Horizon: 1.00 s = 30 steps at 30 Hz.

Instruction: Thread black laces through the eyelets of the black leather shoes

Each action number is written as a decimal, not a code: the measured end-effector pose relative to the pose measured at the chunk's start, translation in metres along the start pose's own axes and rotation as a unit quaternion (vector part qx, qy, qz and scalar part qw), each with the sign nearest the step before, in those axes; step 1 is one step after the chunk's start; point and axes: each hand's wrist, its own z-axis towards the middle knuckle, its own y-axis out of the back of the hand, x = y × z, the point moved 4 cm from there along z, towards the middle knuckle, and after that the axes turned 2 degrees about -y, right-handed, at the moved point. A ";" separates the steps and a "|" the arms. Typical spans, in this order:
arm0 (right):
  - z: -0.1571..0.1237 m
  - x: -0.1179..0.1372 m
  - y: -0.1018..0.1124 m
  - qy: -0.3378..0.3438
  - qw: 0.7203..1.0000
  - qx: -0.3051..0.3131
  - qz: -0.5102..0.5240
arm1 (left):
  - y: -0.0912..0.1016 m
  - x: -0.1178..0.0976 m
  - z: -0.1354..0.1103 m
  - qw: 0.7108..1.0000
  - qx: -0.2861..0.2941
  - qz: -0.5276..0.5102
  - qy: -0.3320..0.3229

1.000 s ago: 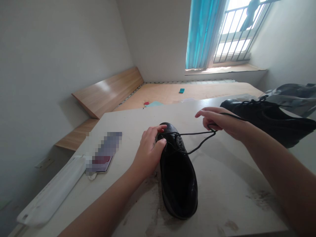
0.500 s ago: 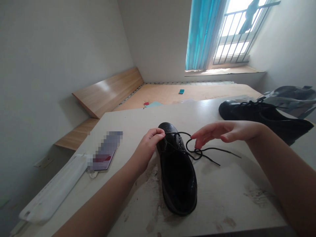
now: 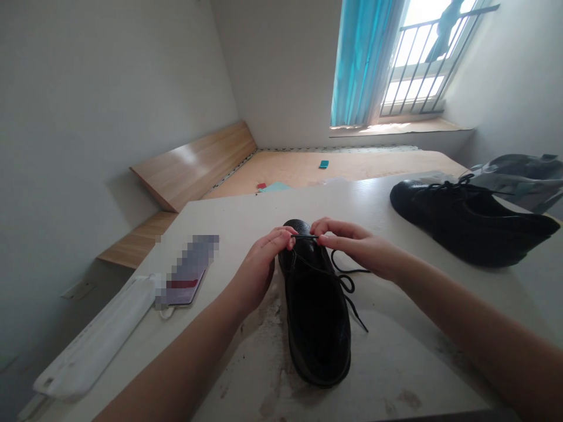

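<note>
Black leather shoe [image 3: 314, 316] rests on the table [image 3: 246, 217], toe far. Left hand [image 3: 259, 266] and right hand [image 3: 354, 243] pinch the lace [image 3: 304, 237] between pressed fingertips [image 3: 288, 237] at the far end; a loose knot [image 3: 347, 284] lies right, ends trailing. No finished bow shows.

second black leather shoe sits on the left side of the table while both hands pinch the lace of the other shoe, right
Not quite: the head view shows the second black leather shoe on the right side of the table, not the left. The rest holds: the left hand and the right hand pinch the lace of the other shoe.
</note>
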 end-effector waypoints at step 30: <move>-0.002 0.008 0.072 -0.046 0.951 -0.178 0.247 | 0.009 -0.023 -0.002 0.750 -0.053 0.659 -0.023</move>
